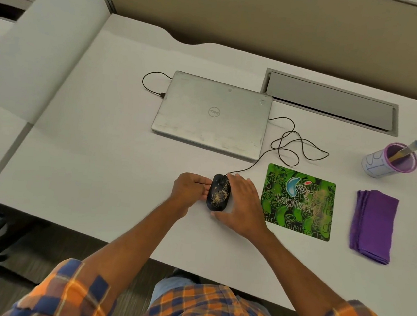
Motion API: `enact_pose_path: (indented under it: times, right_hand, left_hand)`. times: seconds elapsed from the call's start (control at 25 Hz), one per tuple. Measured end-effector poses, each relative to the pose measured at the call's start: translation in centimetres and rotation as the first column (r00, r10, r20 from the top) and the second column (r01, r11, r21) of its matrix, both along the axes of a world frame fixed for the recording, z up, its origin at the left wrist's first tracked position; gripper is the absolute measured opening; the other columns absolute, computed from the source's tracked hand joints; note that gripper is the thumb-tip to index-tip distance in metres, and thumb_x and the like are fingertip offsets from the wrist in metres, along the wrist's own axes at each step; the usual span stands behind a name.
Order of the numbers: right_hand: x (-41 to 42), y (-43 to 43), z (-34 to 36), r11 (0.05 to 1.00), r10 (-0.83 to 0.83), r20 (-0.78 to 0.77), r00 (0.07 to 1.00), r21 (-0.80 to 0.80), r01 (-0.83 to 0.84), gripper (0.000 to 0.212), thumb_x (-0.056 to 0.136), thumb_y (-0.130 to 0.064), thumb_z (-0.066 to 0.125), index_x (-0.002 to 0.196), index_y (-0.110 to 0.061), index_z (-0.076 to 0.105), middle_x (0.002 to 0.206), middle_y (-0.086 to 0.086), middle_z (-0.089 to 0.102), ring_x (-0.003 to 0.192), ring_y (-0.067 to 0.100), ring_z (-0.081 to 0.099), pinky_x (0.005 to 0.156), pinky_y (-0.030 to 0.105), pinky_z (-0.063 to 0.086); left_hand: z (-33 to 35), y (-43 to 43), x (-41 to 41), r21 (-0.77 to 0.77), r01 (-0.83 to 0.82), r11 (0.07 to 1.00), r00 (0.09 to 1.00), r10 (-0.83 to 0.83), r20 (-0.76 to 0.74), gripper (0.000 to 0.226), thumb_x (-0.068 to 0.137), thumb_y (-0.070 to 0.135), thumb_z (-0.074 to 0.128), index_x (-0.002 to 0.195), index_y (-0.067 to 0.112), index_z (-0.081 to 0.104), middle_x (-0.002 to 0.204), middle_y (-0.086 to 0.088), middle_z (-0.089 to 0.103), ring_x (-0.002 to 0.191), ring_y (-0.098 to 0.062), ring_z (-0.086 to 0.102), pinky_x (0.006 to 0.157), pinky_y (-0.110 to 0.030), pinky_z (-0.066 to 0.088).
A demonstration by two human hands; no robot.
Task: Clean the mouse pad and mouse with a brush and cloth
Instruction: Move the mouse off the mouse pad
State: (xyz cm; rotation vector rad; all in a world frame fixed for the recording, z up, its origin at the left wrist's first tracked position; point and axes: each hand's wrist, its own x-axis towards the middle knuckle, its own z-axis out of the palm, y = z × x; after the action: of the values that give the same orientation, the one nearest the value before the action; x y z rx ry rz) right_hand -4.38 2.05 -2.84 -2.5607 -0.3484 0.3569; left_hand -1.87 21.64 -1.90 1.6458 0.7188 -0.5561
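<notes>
A black wired mouse speckled with sandy crumbs lies on the white desk, left of the green Logitech mouse pad. My left hand presses against its left side and my right hand cups its right side, so both hold it. The pad also carries a brownish dusty patch near its right half. A folded purple cloth lies to the right of the pad. A brush stands in a purple-rimmed cup at the far right.
A shut silver laptop sits behind the mouse, with the mouse cable looping between it and the pad. A grey cable tray is set into the desk at the back. A partition wall rises on the left.
</notes>
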Motion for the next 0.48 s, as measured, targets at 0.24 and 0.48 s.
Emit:
enact_pose_path:
  times: [0.24,0.48]
  right_hand:
    - [-0.7,1.3,-1.0,0.999,-0.033,-0.014,0.999,0.004,0.033,0.119,0.076,-0.065,0.084,0.167,-0.010,0.031,0.169,0.009,0.041,0.161,0.026,0.029,0.137,0.042,0.007]
    - [-0.9,1.4,-1.5,0.999,-0.052,-0.010,0.999,-0.010,0.052,0.120,0.076,-0.067,0.083,0.168,-0.012,0.028,0.170,0.007,0.039,0.162,0.024,0.026,0.136,0.040,0.004]
  left_hand:
    - [-0.8,1.2,-0.2,-0.009,0.022,1.000,1.000,-0.022,-0.008,0.032,0.093,-0.012,0.059,0.105,0.008,0.082,0.096,-0.009,0.083,0.095,-0.023,0.080,0.080,-0.028,0.066]
    - [-1.3,1.5,-0.2,-0.054,0.022,0.998,1.000,-0.021,0.009,0.032,0.095,-0.011,0.058,0.099,0.012,0.080,0.094,-0.007,0.083,0.085,-0.016,0.079,0.076,-0.026,0.066]
